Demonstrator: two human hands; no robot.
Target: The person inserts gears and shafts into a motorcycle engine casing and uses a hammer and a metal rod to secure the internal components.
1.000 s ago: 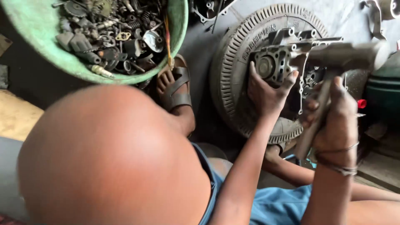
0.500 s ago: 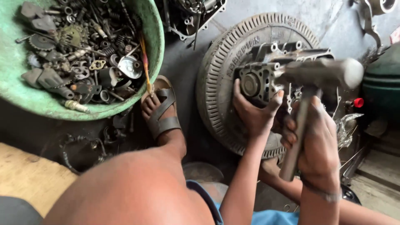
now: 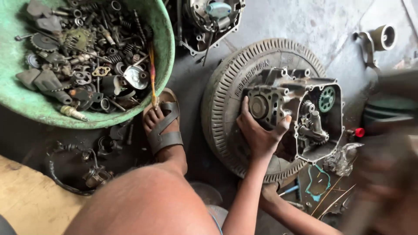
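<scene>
My left hand [image 3: 261, 135] grips the near side of a grey metal engine case [image 3: 300, 113]. The case lies open on a worn tyre [image 3: 226, 100], and gears show inside it. My right hand [image 3: 385, 178] is a blur at the right edge, closed round the handle of a hammer. The hammer head [image 3: 394, 82] is a grey smear above that hand, to the right of the case and apart from it. My bare knee fills the bottom of the view. My sandalled foot [image 3: 163, 126] rests between the tyre and a green basin.
The green basin [image 3: 167, 56] at top left holds several bolts, springs and gears. Another engine part [image 3: 209, 17] lies at the top. A teal gasket [image 3: 318, 182] and thin rods lie below the case, and a red-capped part [image 3: 359, 132] sits to its right. Cables lie at lower left.
The hammer and my right hand have swung away from the case to the right edge and are now blurred. My left hand keeps its hold on the case. The view has shifted.
</scene>
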